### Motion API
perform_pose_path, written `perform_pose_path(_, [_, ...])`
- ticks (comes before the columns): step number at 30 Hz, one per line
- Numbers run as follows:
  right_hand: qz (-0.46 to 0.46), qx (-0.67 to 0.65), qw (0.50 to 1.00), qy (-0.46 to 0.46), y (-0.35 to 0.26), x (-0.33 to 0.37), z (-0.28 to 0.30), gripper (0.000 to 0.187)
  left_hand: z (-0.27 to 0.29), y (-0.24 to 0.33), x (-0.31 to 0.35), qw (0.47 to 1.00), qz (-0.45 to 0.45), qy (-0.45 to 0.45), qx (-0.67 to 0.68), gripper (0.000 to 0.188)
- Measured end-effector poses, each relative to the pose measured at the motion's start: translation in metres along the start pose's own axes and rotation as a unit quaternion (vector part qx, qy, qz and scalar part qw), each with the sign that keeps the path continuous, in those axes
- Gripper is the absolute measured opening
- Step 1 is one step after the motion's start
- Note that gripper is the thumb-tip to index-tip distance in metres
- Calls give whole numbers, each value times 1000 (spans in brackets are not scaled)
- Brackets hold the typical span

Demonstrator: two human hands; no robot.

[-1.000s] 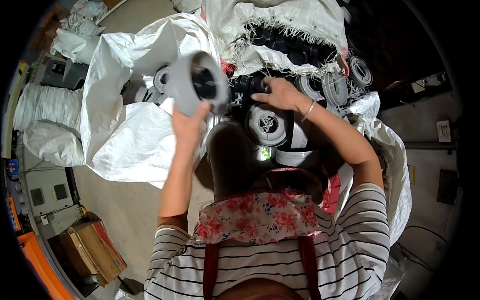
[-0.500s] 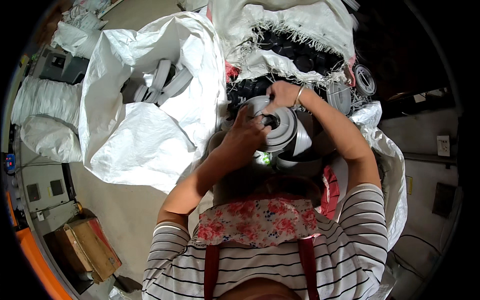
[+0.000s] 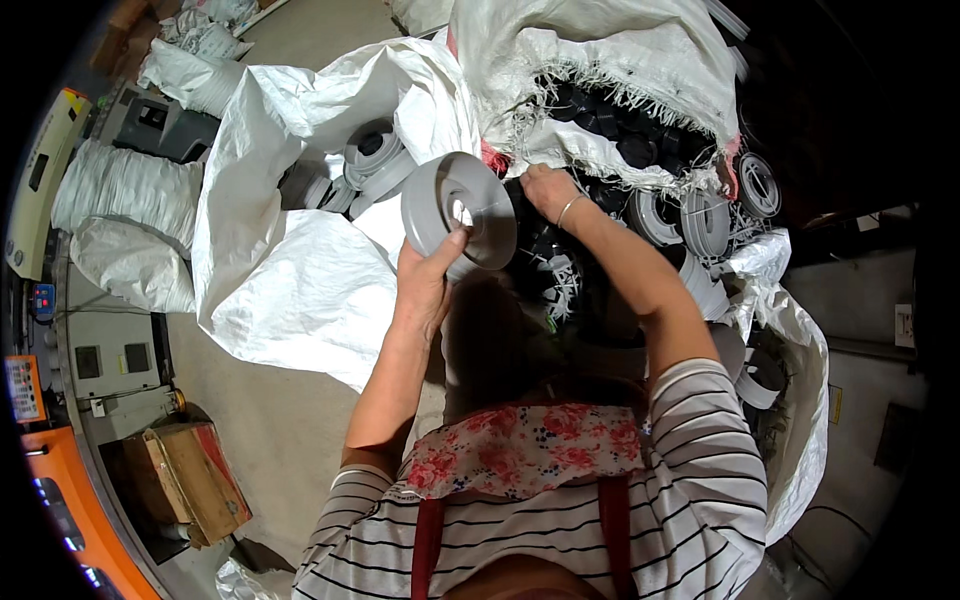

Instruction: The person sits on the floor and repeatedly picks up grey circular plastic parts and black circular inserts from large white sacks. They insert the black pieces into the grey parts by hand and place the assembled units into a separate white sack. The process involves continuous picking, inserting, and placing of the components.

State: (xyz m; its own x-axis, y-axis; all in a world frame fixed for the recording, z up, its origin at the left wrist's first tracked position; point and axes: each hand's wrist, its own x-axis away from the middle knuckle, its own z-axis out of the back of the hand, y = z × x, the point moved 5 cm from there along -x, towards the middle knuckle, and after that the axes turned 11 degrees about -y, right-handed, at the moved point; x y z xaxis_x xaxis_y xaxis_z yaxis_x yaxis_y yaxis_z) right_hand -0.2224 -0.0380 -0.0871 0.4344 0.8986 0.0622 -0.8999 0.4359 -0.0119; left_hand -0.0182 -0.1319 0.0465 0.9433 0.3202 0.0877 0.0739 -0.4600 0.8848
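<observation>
Fingers of the left hand (image 3: 425, 285) are clasped around a grey spool (image 3: 458, 213); the right hand (image 3: 545, 188) is sunk, grip unclear, among black spools (image 3: 610, 120).

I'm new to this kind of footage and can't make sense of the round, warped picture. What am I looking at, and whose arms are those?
There is no machine here: a person works with two bare hands. The camera sits on that person's head and looks down, so the arms come in from the bottom edge, and its very wide lens bends the picture into a circle. The left hand holds up a grey plastic spool, gripping it by the rim. The right hand reaches into a frayed white sack full of dark and grey spools. To the left lies a big open white bag with more grey spools inside. A cardboard box stands on the floor at the lower left.
</observation>
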Motion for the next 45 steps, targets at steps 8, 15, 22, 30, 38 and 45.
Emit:
perform_pose_path(8, [-34, -406, 911, 69, 3, 86, 131, 24, -26, -21, -4, 998, 57, -34, 6, 40])
perform_pose_path(15, [66, -318, 943, 72, -43, 121, 161, 55, -47, -36, 17, 989, 58, -137, 26, 47])
perform_pose_path(22, [164, -263, 947, 88, -74, 134, 173, 50, -29, -33, 29, 979, 106, -172, -11, 60])
perform_pose_path(30, [194, -164, 962, 101, -81, 158, 174, 47, -41, -30, 36, 975, 153, -164, 15, 34])
perform_pose_path(38, [22, -494, 869, -28, -57, 142, 139, 54, -47, -16, 41, 988, 77, -108, -84, 29])
perform_pose_path(45, [-173, -729, 633, -194, -57, 143, 121, 80, -38, 20, 43, 898, -52, -42, -435, 43])
